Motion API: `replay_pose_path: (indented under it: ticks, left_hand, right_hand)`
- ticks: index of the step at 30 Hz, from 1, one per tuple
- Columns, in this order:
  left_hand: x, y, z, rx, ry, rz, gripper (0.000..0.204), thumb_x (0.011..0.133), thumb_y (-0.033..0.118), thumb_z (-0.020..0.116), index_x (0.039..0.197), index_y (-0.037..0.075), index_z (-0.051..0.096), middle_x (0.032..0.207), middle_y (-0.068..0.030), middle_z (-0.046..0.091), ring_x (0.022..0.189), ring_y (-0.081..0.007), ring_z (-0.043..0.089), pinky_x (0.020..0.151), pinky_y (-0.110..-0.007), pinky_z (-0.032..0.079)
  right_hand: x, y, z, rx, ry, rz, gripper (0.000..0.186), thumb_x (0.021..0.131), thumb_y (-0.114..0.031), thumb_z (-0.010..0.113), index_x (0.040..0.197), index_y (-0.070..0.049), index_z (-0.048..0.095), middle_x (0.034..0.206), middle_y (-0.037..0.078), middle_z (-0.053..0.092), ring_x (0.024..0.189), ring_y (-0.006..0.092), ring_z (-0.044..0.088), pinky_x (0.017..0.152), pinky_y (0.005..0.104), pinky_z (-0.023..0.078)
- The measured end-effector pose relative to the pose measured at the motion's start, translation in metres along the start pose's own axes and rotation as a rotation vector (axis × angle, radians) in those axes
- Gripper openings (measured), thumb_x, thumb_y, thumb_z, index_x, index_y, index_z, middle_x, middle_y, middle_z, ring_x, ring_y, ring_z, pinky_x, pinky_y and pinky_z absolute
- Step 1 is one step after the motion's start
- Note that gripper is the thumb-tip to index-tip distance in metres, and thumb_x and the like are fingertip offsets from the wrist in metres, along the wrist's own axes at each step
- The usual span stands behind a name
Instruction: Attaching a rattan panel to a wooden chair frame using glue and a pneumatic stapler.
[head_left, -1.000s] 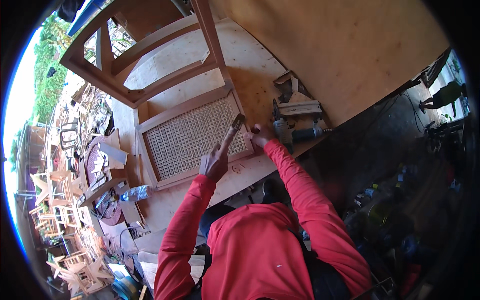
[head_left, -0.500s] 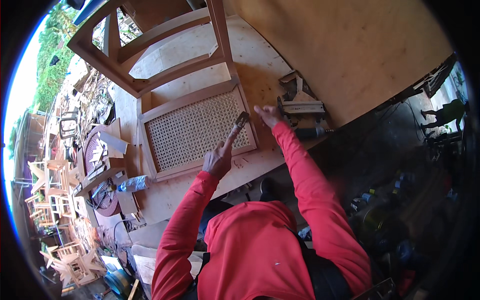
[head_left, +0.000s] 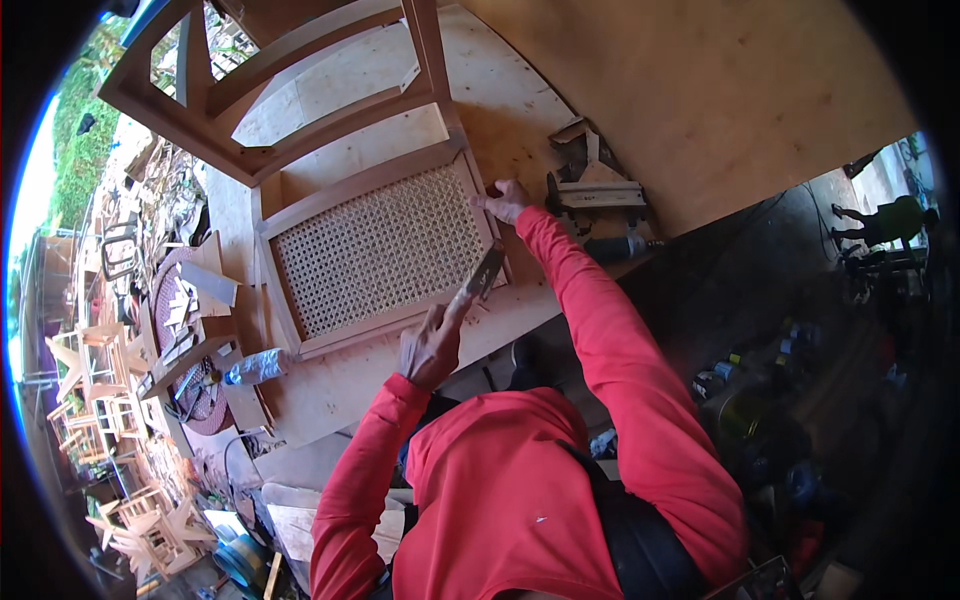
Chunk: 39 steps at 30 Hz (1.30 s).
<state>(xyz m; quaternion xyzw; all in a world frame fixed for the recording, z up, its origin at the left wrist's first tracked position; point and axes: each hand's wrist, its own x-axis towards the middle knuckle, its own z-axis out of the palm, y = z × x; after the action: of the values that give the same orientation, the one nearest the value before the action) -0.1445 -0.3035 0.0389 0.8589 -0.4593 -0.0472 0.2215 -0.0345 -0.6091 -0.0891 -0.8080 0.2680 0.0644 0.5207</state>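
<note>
My left hand (head_left: 432,345) grips the pale handle of a hammer (head_left: 482,272), its dark metal head over the lower right of a wooden-framed woven cane panel (head_left: 370,245). My right hand (head_left: 500,200) is at the panel's right rail with fingers bent together; anything between them is too small to make out. The panel lies on a plywood worktop (head_left: 390,400), with an open wooden chair frame (head_left: 330,140) beyond it. Beside my right forearm are a nail gun (head_left: 595,195) and another dark pneumatic tool (head_left: 615,247).
Plywood board (head_left: 720,90) fills the upper right. At left are a plastic bottle (head_left: 255,368), offcuts on a woven round item (head_left: 200,400) and stacked chair frames (head_left: 95,400). Another person (head_left: 885,222) stands at far right. Cans and clutter (head_left: 740,400) are on the dark floor.
My right hand has moved up along the right rail, its fingers drawing in to the frame. The hammer head has shifted down toward the lower right corner. The view has shifted slightly.
</note>
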Motion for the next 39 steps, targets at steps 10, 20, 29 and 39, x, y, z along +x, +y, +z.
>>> replay_pose_path:
  ticks: [10,20,29,39]
  left_hand:
    - [-0.008,-0.011,0.018,0.002,-0.046,-0.005,0.079,0.089,0.003,0.059,0.162,0.026,0.036,0.093,-0.0130,0.060,0.069,-0.0347,0.065,0.053,-0.047,0.050]
    - [0.002,-0.018,0.003,0.091,-0.174,-0.072,0.070,0.093,0.003,0.060,0.158,0.020,0.043,0.091,-0.0135,0.062,0.071,-0.0361,0.064,0.053,-0.046,0.049]
    - [0.059,-0.035,-0.029,-0.104,0.320,-0.118,0.065,0.097,0.005,0.056,0.158,0.018,0.038,0.108,-0.0230,0.068,0.077,-0.0443,0.065,0.061,-0.052,0.052]
    - [0.110,-0.072,-0.021,0.028,0.191,-0.300,0.068,0.097,0.005,0.054,0.159,0.025,0.036,0.108,-0.0258,0.069,0.077,-0.0469,0.067,0.064,-0.055,0.052]
  right_hand:
    - [-0.009,-0.003,-0.001,0.091,0.029,-0.036,0.121,0.070,-0.070,0.086,0.147,0.015,0.046,0.152,0.032,0.050,0.142,0.0380,0.051,0.120,0.0396,0.039]
    - [-0.002,-0.022,-0.003,0.121,0.014,-0.044,0.120,0.070,-0.064,0.089,0.149,0.015,0.044,0.153,0.033,0.049,0.144,0.0379,0.050,0.119,0.0410,0.040]
    - [-0.006,0.015,0.011,0.165,-0.031,-0.019,0.126,0.073,-0.070,0.084,0.151,0.016,0.037,0.157,0.034,0.042,0.147,0.0390,0.044,0.122,0.0419,0.036]
    - [-0.025,-0.018,-0.011,0.070,-0.115,-0.063,0.120,0.077,-0.071,0.078,0.150,0.016,0.039,0.155,0.035,0.045,0.145,0.0416,0.046,0.120,0.0427,0.038]
